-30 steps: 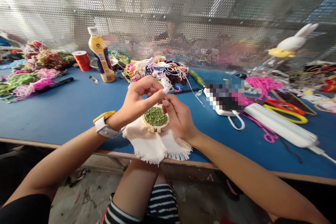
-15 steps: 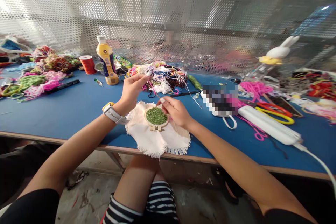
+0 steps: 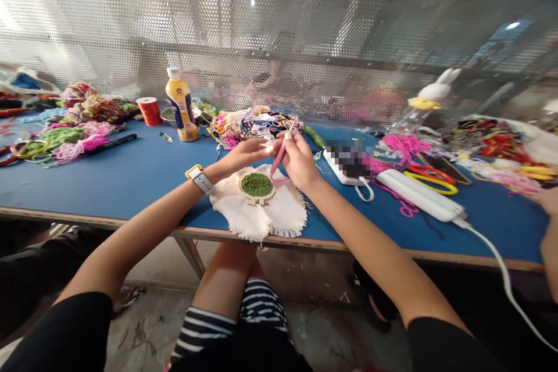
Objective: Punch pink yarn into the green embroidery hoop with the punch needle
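Here, just above the embroidery hoop point(image 3: 257, 185) on the blue counter point(image 3: 131, 174), the right hand point(image 3: 299, 160) grips a pink tool point(image 3: 277, 163); the left hand point(image 3: 248, 151) pinches white thread point(image 3: 269, 149).

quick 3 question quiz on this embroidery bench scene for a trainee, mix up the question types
1. True or false: the small wooden hoop is filled with green stitching and lies on a piece of white cloth.
2. Which hand holds the pink tool? A) left hand B) right hand C) neither
3. Fill in: the yellow bottle stands upright on the blue table, just right of a spool of ____ thread.

Key
1. True.
2. B; the right hand grips it, with the left hand's fingertips close by, above the hoop.
3. Orange.
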The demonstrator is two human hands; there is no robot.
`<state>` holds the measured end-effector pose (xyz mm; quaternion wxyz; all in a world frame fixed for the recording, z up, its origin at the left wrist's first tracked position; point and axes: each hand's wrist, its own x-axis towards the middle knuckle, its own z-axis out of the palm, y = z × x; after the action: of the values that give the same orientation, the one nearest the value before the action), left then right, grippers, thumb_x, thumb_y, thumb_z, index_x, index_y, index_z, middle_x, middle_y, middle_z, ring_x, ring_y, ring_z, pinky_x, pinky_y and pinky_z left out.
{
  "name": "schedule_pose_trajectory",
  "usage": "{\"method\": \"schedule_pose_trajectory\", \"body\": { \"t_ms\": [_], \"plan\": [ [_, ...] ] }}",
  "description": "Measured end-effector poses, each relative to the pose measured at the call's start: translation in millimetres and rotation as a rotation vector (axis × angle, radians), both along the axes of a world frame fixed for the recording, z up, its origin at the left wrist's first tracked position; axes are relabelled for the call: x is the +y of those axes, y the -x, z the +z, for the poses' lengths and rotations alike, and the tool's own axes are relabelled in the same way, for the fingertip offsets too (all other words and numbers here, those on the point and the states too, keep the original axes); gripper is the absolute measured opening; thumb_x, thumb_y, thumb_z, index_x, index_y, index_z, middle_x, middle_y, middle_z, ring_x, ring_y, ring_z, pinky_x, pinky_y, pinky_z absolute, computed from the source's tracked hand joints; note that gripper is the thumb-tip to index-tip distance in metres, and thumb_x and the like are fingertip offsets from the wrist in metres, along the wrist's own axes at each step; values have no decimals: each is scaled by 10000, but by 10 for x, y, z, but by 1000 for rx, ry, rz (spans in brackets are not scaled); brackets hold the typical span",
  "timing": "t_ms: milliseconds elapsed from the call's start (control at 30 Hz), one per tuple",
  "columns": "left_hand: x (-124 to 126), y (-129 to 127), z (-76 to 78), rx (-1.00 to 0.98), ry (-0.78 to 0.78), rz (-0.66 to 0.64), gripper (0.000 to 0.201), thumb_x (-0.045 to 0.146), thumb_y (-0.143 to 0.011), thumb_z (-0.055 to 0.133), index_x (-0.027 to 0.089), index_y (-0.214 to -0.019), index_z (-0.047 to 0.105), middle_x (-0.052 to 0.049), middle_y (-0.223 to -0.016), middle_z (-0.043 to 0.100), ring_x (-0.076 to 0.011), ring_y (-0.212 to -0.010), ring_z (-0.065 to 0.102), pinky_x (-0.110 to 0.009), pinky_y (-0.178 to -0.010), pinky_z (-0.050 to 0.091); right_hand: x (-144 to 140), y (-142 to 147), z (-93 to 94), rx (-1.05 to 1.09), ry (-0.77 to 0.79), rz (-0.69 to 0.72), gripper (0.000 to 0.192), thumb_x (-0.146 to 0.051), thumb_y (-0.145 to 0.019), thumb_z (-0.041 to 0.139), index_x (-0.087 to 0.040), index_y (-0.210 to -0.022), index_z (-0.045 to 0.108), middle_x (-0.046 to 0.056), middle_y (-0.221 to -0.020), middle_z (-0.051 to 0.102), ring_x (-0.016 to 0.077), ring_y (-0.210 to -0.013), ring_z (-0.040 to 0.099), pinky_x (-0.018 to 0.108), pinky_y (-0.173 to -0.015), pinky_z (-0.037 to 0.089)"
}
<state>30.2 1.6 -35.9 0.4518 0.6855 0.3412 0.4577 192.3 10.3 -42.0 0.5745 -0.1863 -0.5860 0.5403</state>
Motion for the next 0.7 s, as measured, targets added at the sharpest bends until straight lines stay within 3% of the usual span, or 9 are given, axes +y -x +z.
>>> {"method": "schedule_pose_trajectory", "body": {
  "t_ms": [33,100,233,300,500,700],
  "plan": [
    [-13,-34,-19,8,2,-103,472,354,-734,748,134,-1136,637,-122,-1104,692,-203,-1011,638,-319,-876,495,40,15,40,23,-11,-25,213,-457,-886,554,-257,-869,480,-35,-700,575,115,-675,579,261,-671,487],
    [-29,-71,-42,-10,0,-167,455,349,-718,760,125,-1098,652,-118,-1042,708,-182,-929,661,-317,-851,508,127,49,130,42,-15,-66,185,-420,-880,572,-255,-847,497,-30,-759,601,110,-735,600,254,-710,501],
    [-1,12,-29,11,-24,40,357,380,-740,732,97,-956,709,-79,-821,720,-104,-655,626,-232,-641,506,303,136,261,58,46,-107,79,-283,-826,641,-243,-855,578,-41,-798,619,77,-714,594,201,-664,501],
    [45,107,-10,41,-53,126,343,371,-710,754,92,-908,729,-44,-702,694,-83,-559,575,-209,-554,471,369,182,270,107,92,-95,115,-245,-795,664,-244,-877,584,-50,-779,627,81,-709,612,212,-670,521],
    [201,365,14,289,-115,179,310,288,-656,783,98,-901,761,-3,-584,645,-70,-501,499,-193,-489,405,407,168,138,191,174,-121,133,-189,-764,674,-211,-818,555,-38,-806,671,93,-794,670,225,-716,550],
    [320,528,16,506,-289,249,169,241,-747,691,105,-810,769,-27,-582,653,-78,-499,509,-193,-482,379,411,42,49,180,182,-160,199,-149,-747,657,-231,-846,506,-51,-772,674,123,-811,686,307,-747,589]
  ]
}}
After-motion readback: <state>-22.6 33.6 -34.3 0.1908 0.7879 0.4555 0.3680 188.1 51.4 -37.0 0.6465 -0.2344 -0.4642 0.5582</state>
